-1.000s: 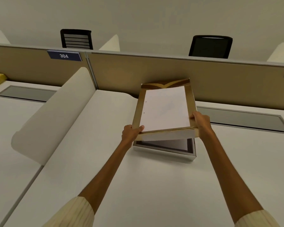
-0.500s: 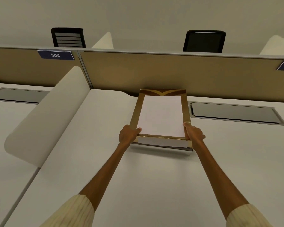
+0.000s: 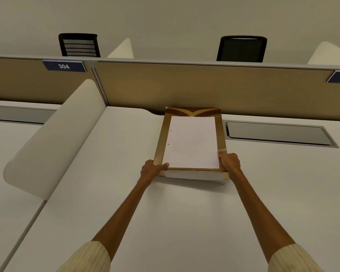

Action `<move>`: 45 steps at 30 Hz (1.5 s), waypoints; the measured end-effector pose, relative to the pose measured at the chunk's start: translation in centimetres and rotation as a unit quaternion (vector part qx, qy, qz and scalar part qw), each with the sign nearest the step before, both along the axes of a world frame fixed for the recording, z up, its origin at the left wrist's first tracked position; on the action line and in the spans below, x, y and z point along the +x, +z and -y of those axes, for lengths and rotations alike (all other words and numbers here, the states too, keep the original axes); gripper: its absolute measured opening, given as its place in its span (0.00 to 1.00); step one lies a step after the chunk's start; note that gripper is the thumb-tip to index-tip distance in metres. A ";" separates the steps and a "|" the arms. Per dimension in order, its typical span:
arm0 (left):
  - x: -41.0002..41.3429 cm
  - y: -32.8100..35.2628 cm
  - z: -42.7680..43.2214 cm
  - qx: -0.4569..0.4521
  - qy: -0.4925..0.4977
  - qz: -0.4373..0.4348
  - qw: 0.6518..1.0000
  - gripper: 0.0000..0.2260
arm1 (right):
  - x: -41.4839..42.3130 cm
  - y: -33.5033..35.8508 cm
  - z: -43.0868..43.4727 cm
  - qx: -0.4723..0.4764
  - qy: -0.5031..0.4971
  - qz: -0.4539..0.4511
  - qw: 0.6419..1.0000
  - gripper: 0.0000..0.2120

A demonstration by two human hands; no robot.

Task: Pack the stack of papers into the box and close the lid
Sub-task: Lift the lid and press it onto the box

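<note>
While the gold-edged cardboard lid with its white centre panel (image 3: 192, 143) sits down over the box on the white surface (image 3: 165, 222), the left hand (image 3: 153, 169) and right hand (image 3: 229, 161) pinch its near corners. The papers are hidden beneath. The lid looks light and stiff but glossy, so gripping the rims at the corners seems safest.

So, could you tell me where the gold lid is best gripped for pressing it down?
Grip the gold lid at its two near corners, coming from the near side, as the left hand and right hand do. It is flat and wide, and the partition blocks its far edge.
</note>
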State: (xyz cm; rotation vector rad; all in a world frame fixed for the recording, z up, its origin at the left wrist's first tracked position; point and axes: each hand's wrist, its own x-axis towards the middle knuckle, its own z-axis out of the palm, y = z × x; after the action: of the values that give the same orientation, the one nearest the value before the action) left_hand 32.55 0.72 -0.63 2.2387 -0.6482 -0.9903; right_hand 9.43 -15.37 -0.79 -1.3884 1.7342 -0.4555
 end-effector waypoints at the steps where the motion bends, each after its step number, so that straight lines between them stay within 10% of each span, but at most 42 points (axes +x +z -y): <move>1: 0.1 0.0 0.0 0.003 -0.002 0.003 1.000 0.32 | 0.0 -0.1 0.0 0.000 0.001 -0.006 1.000 0.25; 20: -1.1 -1.3 0.1 0.063 -0.030 0.113 0.991 0.37 | 0.1 -3.6 -3.8 -0.155 0.027 -0.128 0.979 0.21; 26: -1.0 -1.6 1.4 -0.042 0.015 0.074 0.996 0.41 | -0.1 -4.1 -3.2 -0.141 0.030 -0.124 0.982 0.22; 45: 6.3 -0.3 16.1 -0.121 0.086 0.095 0.984 0.14 | 4.5 -1.2 11.7 -0.156 -0.076 0.064 0.983 0.22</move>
State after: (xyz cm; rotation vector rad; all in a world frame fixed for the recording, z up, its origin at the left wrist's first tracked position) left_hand 38.88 -15.41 -0.94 2.1441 -0.6084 -0.5848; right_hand 13.88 -27.07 -2.02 -1.4101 1.7222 -0.9142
